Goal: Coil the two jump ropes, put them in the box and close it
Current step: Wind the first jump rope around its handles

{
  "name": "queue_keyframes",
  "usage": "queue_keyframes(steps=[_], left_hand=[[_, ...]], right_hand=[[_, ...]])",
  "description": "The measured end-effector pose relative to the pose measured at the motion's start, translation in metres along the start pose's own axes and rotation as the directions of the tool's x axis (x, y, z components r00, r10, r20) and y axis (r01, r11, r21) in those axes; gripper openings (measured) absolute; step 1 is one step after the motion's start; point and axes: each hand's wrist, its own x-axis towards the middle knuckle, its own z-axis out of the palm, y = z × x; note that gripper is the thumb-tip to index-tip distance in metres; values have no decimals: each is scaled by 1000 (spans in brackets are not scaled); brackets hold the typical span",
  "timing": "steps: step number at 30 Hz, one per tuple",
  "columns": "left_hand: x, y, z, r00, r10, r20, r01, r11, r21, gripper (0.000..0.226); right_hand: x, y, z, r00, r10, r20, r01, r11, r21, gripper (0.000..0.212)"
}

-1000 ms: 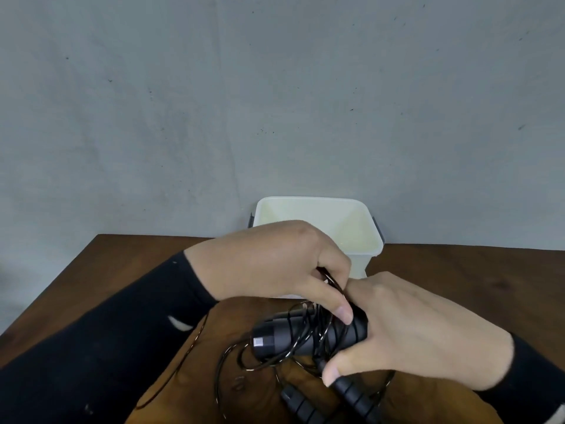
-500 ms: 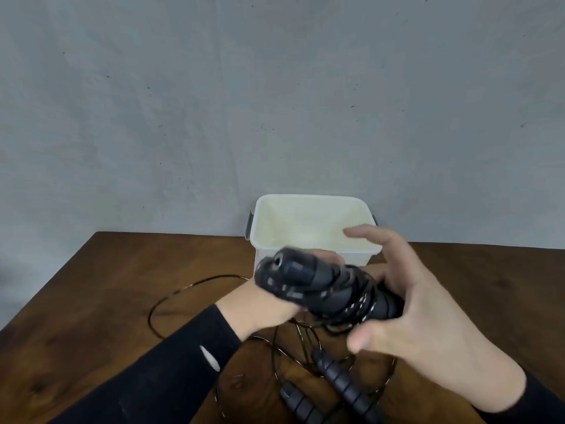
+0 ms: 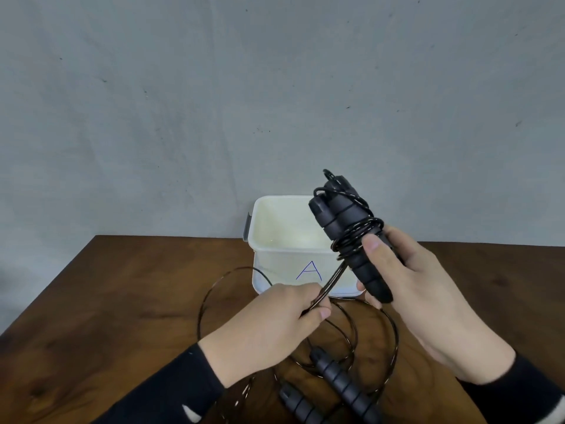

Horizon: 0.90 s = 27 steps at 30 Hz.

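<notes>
Your right hand grips the wrapped handles above the desk, near the box; your left hand pinches the cord. Slacken, and the wraps may slip loose or snag the second rope.

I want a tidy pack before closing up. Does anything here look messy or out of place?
Yes. The second jump rope sprawls uncoiled on the table, its loose loops tangled under both hands. The right hand holds the first rope's handles, only partly wrapped; the left hand pinches its trailing cord. No lid shows for the box.
</notes>
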Motion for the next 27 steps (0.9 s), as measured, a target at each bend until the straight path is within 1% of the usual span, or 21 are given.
queue_keyframes(steps=[3, 7, 9, 13, 14, 17, 18, 20, 21, 22, 24, 26, 27], left_hand=[[-2, -7, 0, 998, -57, -31, 57, 998, 2, 34], [-5, -9, 1, 989, -69, -132, 48, 986, -160, 40], [-4, -15, 2, 979, -98, -178, 52, 968, -245, 41], [1, -28, 9, 962, -211, -176, 104, 872, -478, 44], [2, -30, 10, 960, -222, -169, 105, 849, -518, 44], [-1, -33, 10, 951, -270, -148, 118, 765, -633, 46], [-2, -35, 9, 947, -282, -153, 117, 749, -653, 46], [-2, -39, 9, 932, -321, -170, 139, 749, -648, 46], [-1, -43, 10, 917, -361, -168, 174, 743, -647, 45], [0, -48, 11, 896, -416, -156, 215, 713, -667, 44], [2, -62, 12, 838, -532, -120, 289, 619, -730, 41], [3, -75, 12, 741, -667, -77, 360, 491, -793, 38], [3, -81, 12, 680, -732, -50, 372, 402, -837, 36]], right_hand=[[3, 2, -6, 999, -23, -35, 24, 1000, 7, 47], [7, 6, -12, 995, -75, -69, 75, 997, -5, 41], [8, 11, -14, 993, -86, -79, 88, 996, 18, 44], [5, 15, -14, 990, -127, -69, 133, 987, 93, 61], [3, 14, -14, 987, -143, -74, 151, 982, 117, 62], [1, 10, -13, 976, -184, -116, 201, 968, 148, 54], [1, 8, -14, 973, -194, -127, 212, 967, 144, 53], [0, 4, -15, 969, -207, -133, 224, 966, 131, 55], [0, 2, -15, 968, -212, -136, 229, 966, 120, 59], [-1, 2, -16, 966, -218, -140, 234, 966, 111, 62], [-1, 0, -18, 959, -237, -153, 255, 960, 116, 64], [-1, -1, -22, 952, -250, -179, 275, 953, 131, 66], [-2, -1, -23, 948, -257, -186, 284, 950, 133, 66]])
